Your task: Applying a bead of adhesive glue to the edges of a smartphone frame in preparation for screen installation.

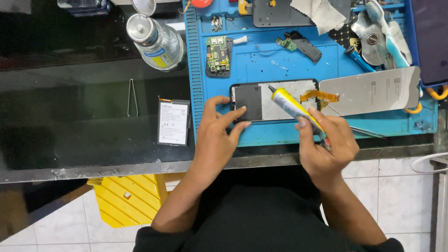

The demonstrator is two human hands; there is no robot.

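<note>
Single head-worn view, steep downward.
Camera sits above the person's lap, facing forward-down onto the desk (93, 116) front edge; close range, tiled floor below.

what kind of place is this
Most likely a phone repair bench. An opened phone frame lies on a blue repair mat, the right hand holds a glue tube over it, and a loose circuit board and battery lie nearby.
</note>
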